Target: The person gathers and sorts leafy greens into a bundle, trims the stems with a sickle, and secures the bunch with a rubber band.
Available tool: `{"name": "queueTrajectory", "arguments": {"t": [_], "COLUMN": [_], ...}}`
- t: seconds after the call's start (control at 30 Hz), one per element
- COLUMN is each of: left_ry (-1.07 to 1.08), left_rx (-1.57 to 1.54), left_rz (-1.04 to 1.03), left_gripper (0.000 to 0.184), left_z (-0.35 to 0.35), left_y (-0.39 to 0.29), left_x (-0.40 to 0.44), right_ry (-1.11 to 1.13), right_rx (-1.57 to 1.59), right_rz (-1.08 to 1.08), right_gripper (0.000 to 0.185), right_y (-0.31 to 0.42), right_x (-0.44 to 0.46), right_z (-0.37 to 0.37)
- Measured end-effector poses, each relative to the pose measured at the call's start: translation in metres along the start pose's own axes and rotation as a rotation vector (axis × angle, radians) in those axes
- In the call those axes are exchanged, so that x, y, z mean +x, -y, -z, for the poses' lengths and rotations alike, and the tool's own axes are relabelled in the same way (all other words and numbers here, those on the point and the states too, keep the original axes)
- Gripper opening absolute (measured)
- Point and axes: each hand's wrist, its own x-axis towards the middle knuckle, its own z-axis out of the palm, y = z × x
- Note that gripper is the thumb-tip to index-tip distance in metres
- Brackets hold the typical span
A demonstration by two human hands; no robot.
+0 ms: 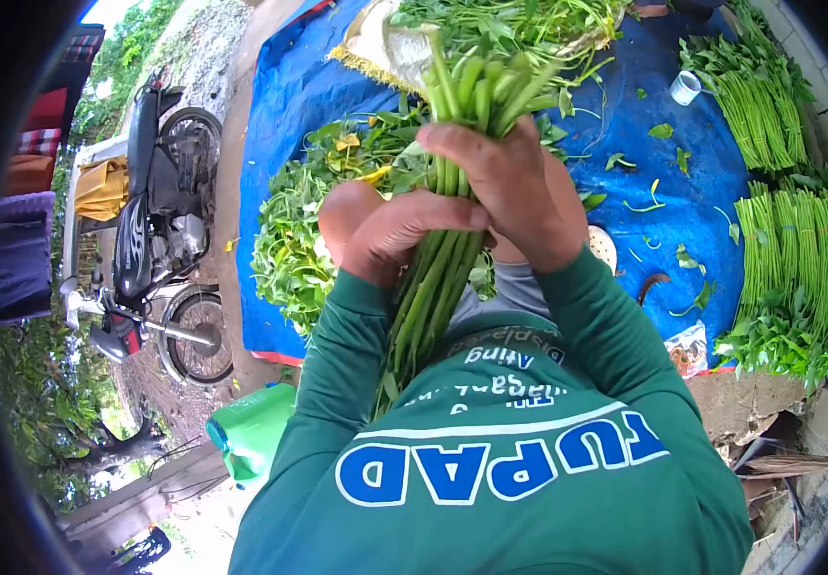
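A bundle of water spinach (pixel 441 273) is held upright in front of my chest, its cut stem ends pointing away from me and its leafy ends down by my shirt. My left hand (pixel 412 225) wraps around the middle of the stems, thumb across them. Just beyond it, my right hand (pixel 500 172) grips the same bundle close to the cut ends, which look slightly blurred. Loose leafy greens (pixel 289 240) lie in a heap beside my left hand. More greens (pixel 510 29) rest on a pale sack (pixel 399 57) past the bundle.
A blue tarp (pixel 644 172) spreads beneath the greens, with scattered leaves and a white cup (pixel 685 87). Tied bundles of stems (pixel 797 240) are stacked at the right. A curved blade (pixel 653 286) lies near my right knee. A green bag (pixel 253 431) and a motorcycle (pixel 150 230) stand left.
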Motion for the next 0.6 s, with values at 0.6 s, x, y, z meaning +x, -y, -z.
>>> {"name": "queueTrajectory", "arguments": {"t": [0.6], "left_ry": [-0.194], "left_rx": [0.037], "left_rz": [-0.232], "left_gripper": [0.05], "left_z": [0.007], "left_y": [-0.009], "left_x": [-0.005], "right_ry": [-0.168], "right_rx": [0.493], "right_rz": [-0.408], "right_gripper": [0.019], "right_y": [-0.017], "right_x": [0.017], "right_z": [-0.007]}}
